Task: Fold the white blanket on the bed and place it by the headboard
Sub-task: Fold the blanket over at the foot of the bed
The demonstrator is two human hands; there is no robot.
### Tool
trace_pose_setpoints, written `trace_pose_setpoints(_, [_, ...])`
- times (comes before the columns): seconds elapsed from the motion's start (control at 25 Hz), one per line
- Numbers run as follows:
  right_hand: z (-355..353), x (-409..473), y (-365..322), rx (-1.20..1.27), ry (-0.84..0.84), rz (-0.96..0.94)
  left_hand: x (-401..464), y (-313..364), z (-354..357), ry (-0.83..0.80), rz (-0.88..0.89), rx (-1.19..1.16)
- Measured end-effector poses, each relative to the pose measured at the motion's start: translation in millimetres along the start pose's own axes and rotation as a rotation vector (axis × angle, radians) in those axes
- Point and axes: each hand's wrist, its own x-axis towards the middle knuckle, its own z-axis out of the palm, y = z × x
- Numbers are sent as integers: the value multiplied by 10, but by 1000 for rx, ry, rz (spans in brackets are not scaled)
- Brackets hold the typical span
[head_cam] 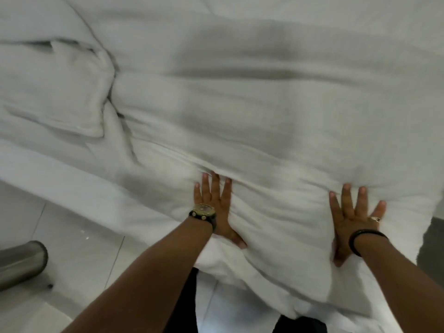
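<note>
White blanket (264,111) on bed, both hands (215,207) (355,216) pressing it, fingers spread

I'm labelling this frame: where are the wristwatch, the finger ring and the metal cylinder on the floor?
Gold-and-black wristwatch (203,211): head view, dial face.
Finger ring (375,218): head view, band top.
Grey metal cylinder (20,263): head view, curved side.

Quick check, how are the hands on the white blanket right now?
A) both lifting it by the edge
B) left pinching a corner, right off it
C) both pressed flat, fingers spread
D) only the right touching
C: the left hand and right hand both lie flat on the white blanket, fingers spread.
</note>
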Motion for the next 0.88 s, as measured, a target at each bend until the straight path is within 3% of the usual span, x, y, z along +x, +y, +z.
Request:
trace_pose_setpoints(0.12, [-43, -403, -275, 228, 237, 222, -118, -311, -180, -8, 282, 102])
trace_pose_setpoints(0.2, [-165, -734, -700, 667, 415, 314, -272, -832, -361, 127, 505, 248])
trace_pose_setpoints(0.28, [-192, -968, -1466, 902, 759, 302, -482, -1649, -535, 379, 568, 359])
trace_pose_setpoints(0.32, [-212, -1087, -1939, 933, 913, 223, -542, -2068, -620, 530, 552, 391])
trace_pose_setpoints(0.36, [-245, -1205, -2429, 885, 952, 110, -588, -2443, -718, 671, 553, 453])
trace_pose_setpoints(0.44, [-219, -1330, -3292, 601, 885, -89, -633, -2939, -961, 757, 540, 669])
trace_pose_setpoints(0.48, [-177, -1329, -3524, 463, 807, -100, -630, -3043, -1110, 746, 535, 720])
trace_pose_setpoints(0.56, [-226, -1245, -3538, 341, 764, -37, -555, -3054, -1472, 694, 604, 699])
trace_pose_setpoints(0.68, [-633, -1234, -3027, 389, 878, 56, -330, -2744, -2134, 700, 598, 584])
trace_pose_setpoints(0.8, [-1284, -1442, -2498, 478, 1108, 193, -138, -2443, -2601, 863, 545, 501])
trace_pose_setpoints(0.88, [-1385, -1631, -2661, 627, 1325, 129, -57, -2385, -2630, 914, 412, 454])
